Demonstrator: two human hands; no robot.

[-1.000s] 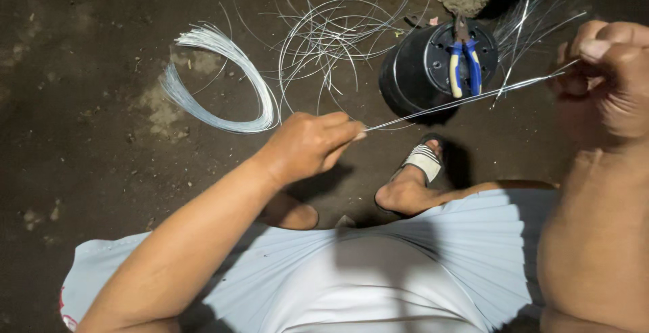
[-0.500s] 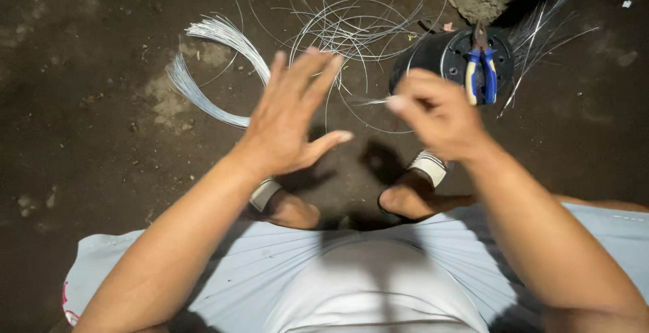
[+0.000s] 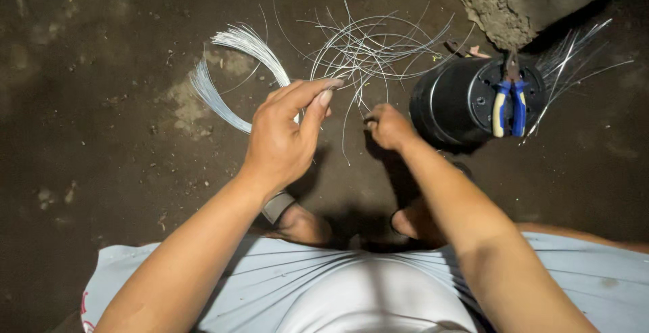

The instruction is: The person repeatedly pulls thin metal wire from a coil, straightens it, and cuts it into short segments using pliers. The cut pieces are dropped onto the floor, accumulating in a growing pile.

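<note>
Since half a second ago the right hand (image 3: 389, 127) has dropped to the loose wires (image 3: 368, 49) on the floor, grip pinched on a strand, while the left hand (image 3: 280, 137) hovers half-open, empty; better to steady that strand with both hands.

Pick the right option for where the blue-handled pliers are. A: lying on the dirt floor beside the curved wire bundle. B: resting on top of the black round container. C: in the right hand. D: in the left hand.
B: the blue-handled pliers lie across the top of the black round container, apart from the left hand and the right hand, which are both over by the loose wires.
</note>
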